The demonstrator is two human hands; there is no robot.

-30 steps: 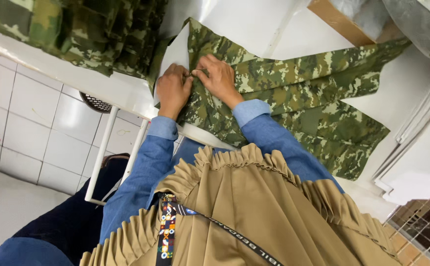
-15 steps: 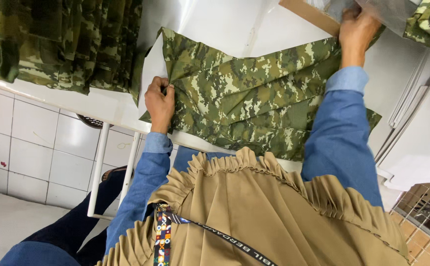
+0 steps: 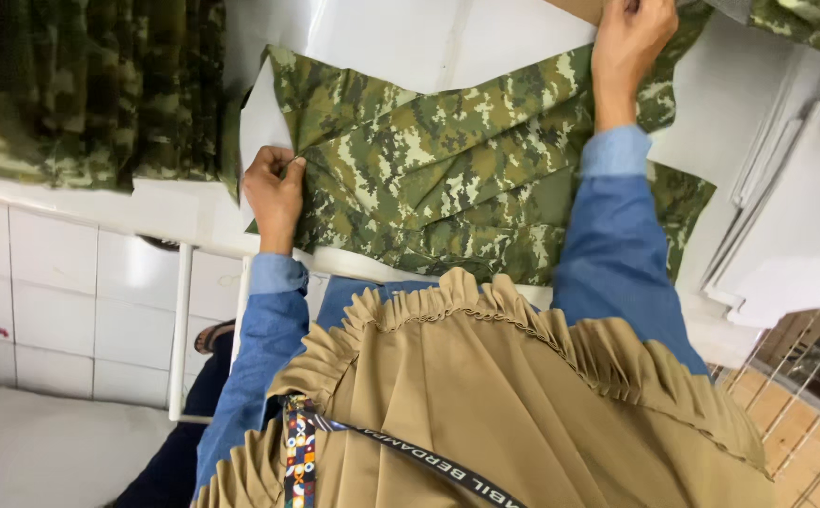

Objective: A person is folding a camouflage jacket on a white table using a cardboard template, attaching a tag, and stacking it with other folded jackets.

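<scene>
A green camouflage garment piece (image 3: 448, 179) lies spread on a white table (image 3: 391, 38). My left hand (image 3: 274, 188) pinches its near left edge. My right hand (image 3: 631, 42) is stretched far across to the upper right and grips the cloth's far edge, beside a brown board (image 3: 579, 7). Both arms wear blue sleeves, and a tan pleated cloth hangs in front of me.
A heap of folded camouflage pieces (image 3: 81, 85) sits at the left of the table. More camouflage cloth (image 3: 805, 23) shows at the top right corner. White flat boards (image 3: 796, 226) lie at the right. White tiled floor (image 3: 53, 301) is below, and a wire grid (image 3: 814, 404) at lower right.
My right hand left its place beside the left hand and reached far to the upper right edge of the cloth. The cloth now lies more spread out. The left hand stayed at the near edge.
</scene>
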